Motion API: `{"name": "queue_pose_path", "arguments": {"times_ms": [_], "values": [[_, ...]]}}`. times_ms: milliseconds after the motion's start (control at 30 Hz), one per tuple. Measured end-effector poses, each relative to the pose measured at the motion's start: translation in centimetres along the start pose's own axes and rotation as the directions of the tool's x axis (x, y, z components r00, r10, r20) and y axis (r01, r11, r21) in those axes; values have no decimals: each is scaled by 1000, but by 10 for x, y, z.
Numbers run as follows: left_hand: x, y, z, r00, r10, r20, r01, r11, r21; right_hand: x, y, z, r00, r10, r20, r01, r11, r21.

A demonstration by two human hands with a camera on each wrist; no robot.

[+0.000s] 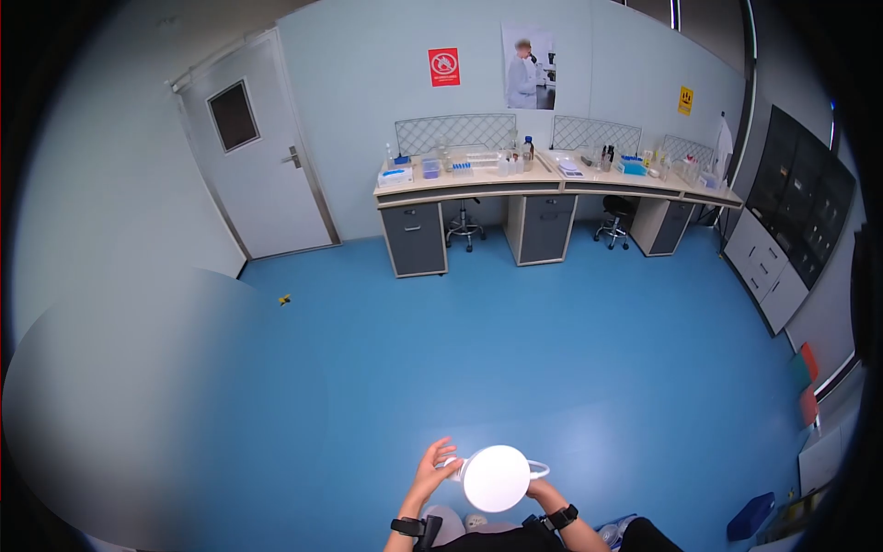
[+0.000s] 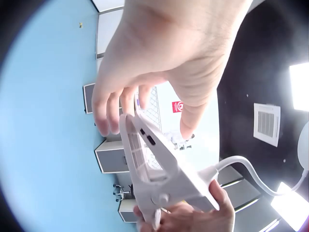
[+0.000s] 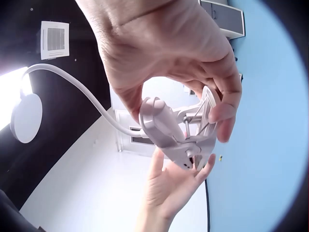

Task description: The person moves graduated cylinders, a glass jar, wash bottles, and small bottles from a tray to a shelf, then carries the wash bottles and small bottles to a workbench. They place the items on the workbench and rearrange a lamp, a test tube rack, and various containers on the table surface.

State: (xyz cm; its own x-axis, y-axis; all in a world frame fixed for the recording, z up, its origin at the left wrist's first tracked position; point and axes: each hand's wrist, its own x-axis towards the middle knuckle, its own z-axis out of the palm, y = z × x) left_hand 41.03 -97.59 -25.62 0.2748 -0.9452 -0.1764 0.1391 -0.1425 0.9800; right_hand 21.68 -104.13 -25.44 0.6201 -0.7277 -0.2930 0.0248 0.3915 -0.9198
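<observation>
We are holding a white clip-on lamp [image 2: 183, 186] in front of our body, its clamp base lying between our two hands. Our right hand [image 3: 178, 53] is gripping the clamp base, fingers bending round one side and thumb pressing the other. Our left hand [image 2: 164, 53] is reaching beside the opposite end of the base, thumb standing wide of the loosely bent fingers; we are seeing the fingertips right by the frame's end, but cannot tell whether they are touching. The gooseneck [image 3: 91, 96] is curving away from the base, and the round lamp head [image 1: 497, 478] is showing between our hands in the head view. Black bands [image 1: 408, 526] are circling our wrists. Beyond the hands, the blue floor [image 1: 414, 350] is stretching out, with a small yellow-and-black object [image 1: 285, 300] lying on it. Farther off, a long workbench [image 1: 441, 192] is carrying bottles, racks and boxes, two stools [image 1: 465, 225] are standing at it, and a red prohibition sign [image 1: 443, 66] is hanging on the wall behind, near a grey door [image 1: 262, 175]
</observation>
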Motion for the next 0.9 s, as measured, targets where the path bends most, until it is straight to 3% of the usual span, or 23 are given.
{"name": "queue_pose_path", "arguments": {"times_ms": [33, 67, 100, 133, 167, 300, 400, 467, 500, 567, 600, 667, 800, 900], "values": [[17, 0, -3, 993, -40, 110, 31, 996, 80, 9, -9, -6, 1000, 5, -9, -5, 1000, -5], [33, 1, -5, 992, -45, 118, 37, 997, 74, 21, -20, -13, 989, 130, 68, -122, 987, -102], [47, 10, -6, 966, -92, 240, 34, 971, 235, 35, -28, -18, 957, 257, 132, -228, 952, -204], [59, 16, -8, 925, -148, 350, 1, 921, 389, 49, -30, -20, 959, 255, 123, -226, 952, -204], [79, 27, -11, 869, -289, 402, 124, 914, 387, 70, -36, -21, 961, 266, 80, -242, 943, -230], [160, 21, -33, 823, -256, 506, 159, 961, 228, 151, -65, -24, 953, 304, -1, -292, 915, -279], [233, 39, -52, 799, -303, 519, 97, 917, 387, 222, -97, -22, 951, 309, -6, -298, 912, -283], [279, 62, -59, 795, -292, 532, 86, 922, 379, 262, -119, -23, 969, 176, -172, -216, 942, -258], [304, 76, -63, 790, -296, 537, 84, 920, 384, 286, -128, -29, 970, 173, -173, -215, 940, -266], [354, 94, -66, 805, -243, 541, 29, 927, 373, 330, -130, -37, 961, 12, -277, -84, 965, -249], [369, 100, -68, 814, -193, 548, -25, 930, 365, 345, -139, -41, 963, 67, -262, -128, 966, -225], [403, 119, -65, 793, -257, 552, 34, 924, 382, 372, -158, -43, 955, 59, -290, -98, 988, -122], [471, 113, -54, 792, -254, 555, 55, 935, 350, 428, -190, -60, 913, 96, -395, -169, 974, -153], [527, 98, -47, 815, -165, 555, 11, 963, 270, 479, -205, -91, 938, 96, -333, -171, 964, -202]]}}
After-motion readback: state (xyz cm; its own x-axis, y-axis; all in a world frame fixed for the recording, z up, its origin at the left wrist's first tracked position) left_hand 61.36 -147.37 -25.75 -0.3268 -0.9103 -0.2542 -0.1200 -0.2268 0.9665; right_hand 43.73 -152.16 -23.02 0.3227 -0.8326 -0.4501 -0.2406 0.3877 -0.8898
